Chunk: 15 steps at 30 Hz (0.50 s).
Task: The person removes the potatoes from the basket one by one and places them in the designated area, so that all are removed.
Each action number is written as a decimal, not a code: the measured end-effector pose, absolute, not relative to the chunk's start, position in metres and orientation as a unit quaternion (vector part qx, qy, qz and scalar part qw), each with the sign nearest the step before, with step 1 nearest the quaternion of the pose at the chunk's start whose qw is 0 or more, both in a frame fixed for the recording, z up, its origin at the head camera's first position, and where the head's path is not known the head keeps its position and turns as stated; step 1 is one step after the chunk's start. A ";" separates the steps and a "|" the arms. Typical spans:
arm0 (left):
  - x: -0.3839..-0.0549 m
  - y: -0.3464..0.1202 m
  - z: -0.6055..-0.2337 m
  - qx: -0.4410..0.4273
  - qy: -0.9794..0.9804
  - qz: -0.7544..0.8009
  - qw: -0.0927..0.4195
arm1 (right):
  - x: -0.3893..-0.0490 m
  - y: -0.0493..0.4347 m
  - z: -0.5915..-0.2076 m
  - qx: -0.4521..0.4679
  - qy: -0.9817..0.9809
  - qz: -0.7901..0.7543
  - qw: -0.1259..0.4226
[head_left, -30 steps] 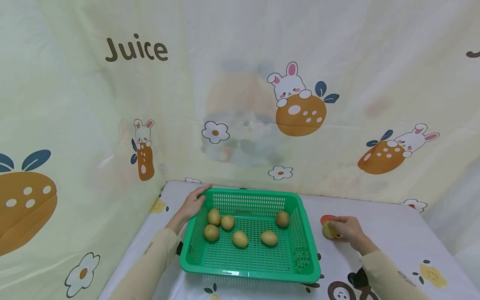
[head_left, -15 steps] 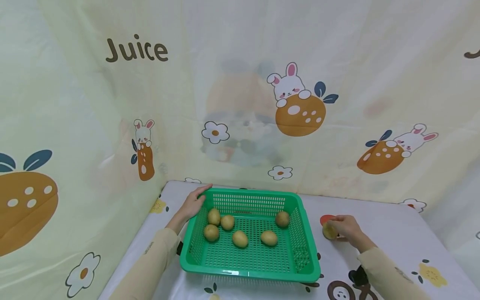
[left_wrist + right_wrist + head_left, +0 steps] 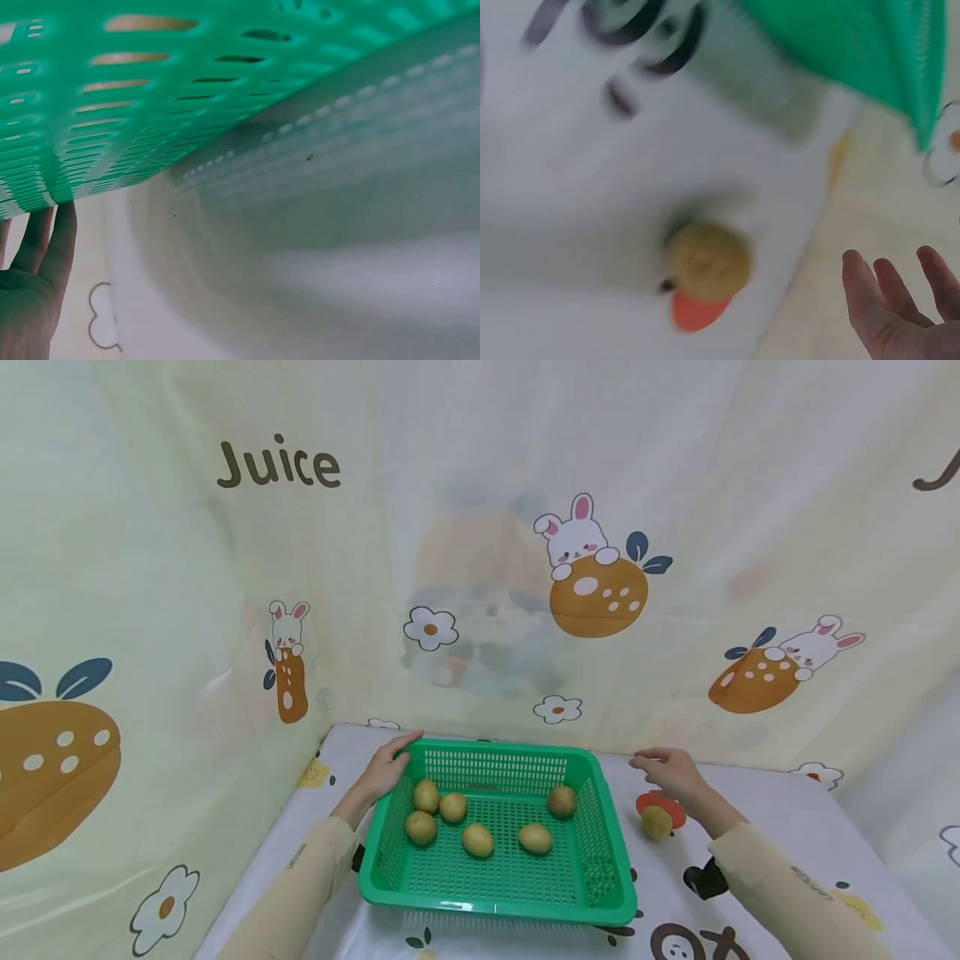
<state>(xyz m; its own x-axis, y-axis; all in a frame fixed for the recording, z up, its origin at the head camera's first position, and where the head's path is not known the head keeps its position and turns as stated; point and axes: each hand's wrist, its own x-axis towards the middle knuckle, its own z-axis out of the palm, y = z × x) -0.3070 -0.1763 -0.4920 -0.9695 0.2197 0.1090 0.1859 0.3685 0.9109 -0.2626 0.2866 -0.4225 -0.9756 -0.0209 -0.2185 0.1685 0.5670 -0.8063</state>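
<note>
Basket of green perforated plastic [image 3: 555, 913] — rectangular, with a broad rim — stands upright on a white tabletop with printed figures [image 3: 765, 797]. Six rounded yellow-brown potatoes [image 3: 477, 841] lie on its floor: three clustered near the left wall, two towards the middle, one near the right wall towards the rear. One further rounded yellow-brown potato, the loose potato [image 3: 656, 822], lies outside, to the right of the basket, partly covering a flat red shape [image 3: 673, 810].

Hands are well apart. The left hand [image 3: 384, 770] touches the basket at its rear left corner, fingers extended against the outer wall. The right hand [image 3: 673, 775] is held above the tabletop, beyond the loose potato — fingers spread, holding nothing. Behind the tabletop hangs a pale cream curtain [image 3: 450, 443] printed with rabbits, oranges and flowers.
</note>
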 end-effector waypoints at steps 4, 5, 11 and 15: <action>-0.305 -0.177 -0.490 0.123 0.830 0.544 0.012 | -0.269 0.262 -0.411 0.037 0.839 -0.531 0.114; -0.307 -0.178 -0.491 0.124 0.830 0.543 0.012 | -0.271 0.255 -0.409 0.035 0.834 -0.539 0.113; -0.314 -0.180 -0.501 0.121 0.829 0.545 0.000 | -0.280 0.217 -0.404 0.027 0.822 -0.559 0.102; -0.313 -0.178 -0.506 0.121 0.832 0.541 -0.002 | -0.283 0.195 -0.409 0.002 0.809 -0.576 0.121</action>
<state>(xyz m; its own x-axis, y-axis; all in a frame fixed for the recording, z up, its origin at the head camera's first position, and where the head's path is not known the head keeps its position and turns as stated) -0.3128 -0.1782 -0.5056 -0.9705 0.1996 0.1350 0.2043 0.3844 0.9003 -0.2834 0.1951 -0.4087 -0.9708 -0.1350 -0.1980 0.1429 0.3374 -0.9305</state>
